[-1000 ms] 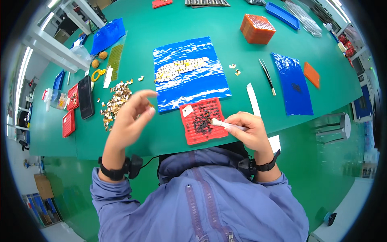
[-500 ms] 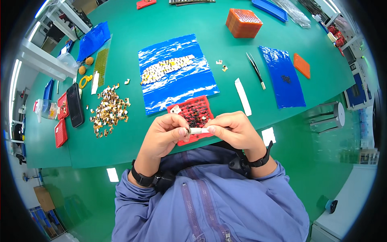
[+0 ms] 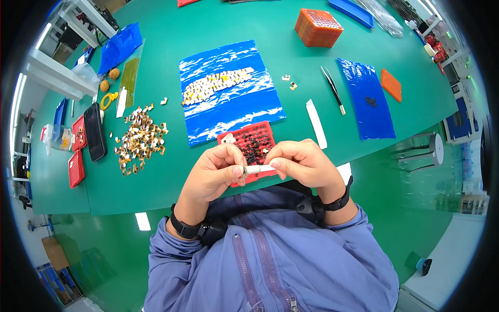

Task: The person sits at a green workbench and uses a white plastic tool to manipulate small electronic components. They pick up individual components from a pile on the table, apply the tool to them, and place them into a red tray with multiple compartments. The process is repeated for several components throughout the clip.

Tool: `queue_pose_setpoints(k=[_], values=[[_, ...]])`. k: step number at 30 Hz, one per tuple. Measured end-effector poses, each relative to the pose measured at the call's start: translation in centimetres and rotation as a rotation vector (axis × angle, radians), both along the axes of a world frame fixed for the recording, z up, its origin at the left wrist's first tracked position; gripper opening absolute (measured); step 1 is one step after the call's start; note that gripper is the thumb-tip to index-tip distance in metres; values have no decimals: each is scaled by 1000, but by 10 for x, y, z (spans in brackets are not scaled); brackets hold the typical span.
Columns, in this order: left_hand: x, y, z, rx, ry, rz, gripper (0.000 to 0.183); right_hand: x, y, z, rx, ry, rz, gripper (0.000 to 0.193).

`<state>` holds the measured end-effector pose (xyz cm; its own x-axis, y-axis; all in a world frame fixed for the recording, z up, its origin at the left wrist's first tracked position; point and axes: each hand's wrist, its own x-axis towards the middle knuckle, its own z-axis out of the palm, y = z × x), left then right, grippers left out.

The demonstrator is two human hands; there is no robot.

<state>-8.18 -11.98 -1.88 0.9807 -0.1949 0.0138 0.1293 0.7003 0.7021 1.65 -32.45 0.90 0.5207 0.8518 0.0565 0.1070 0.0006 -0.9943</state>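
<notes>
My left hand and my right hand face each other just above the front edge of the red tray. Between them is a small whitish strip, pinched by the thumb and fingers of each hand at opposite ends. Its exact kind is too small to tell, and the fingertips cover its ends. Rows of small black parts fill the tray beneath, with a white piece at its far left corner.
Small white-and-gold parts lie piled at left; others lie in rows on a blue sheet. Black tweezers and a white strip are at right. A phone and orange tray stack stand farther out.
My right hand has shifted slightly, with its fingers raised a little. The whitish strip between the hands shows more of its length. The whole view has moved slightly.
</notes>
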Motion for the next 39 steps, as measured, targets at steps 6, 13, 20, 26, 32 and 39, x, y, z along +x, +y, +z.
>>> queue_pose_setpoints(k=[6,13,20,26,32,39], values=[[0,-1,-1,42,13,27,9,2,0,9,4,228,3,10],[-1,0,-2,52,23,26,9,2,0,5,4,183,9,8],[-3,0,-2,59,24,26,9,1,-2,5,-51,161,18,10],[-3,0,-2,65,12,38,9,0,0,3,-31,139,-9,10],[-3,0,0,70,10,39,8,0,1,2,-54,107,-23,8],[-4,0,0,109,28,59,9,0,1,6,-64,128,-62,11]])
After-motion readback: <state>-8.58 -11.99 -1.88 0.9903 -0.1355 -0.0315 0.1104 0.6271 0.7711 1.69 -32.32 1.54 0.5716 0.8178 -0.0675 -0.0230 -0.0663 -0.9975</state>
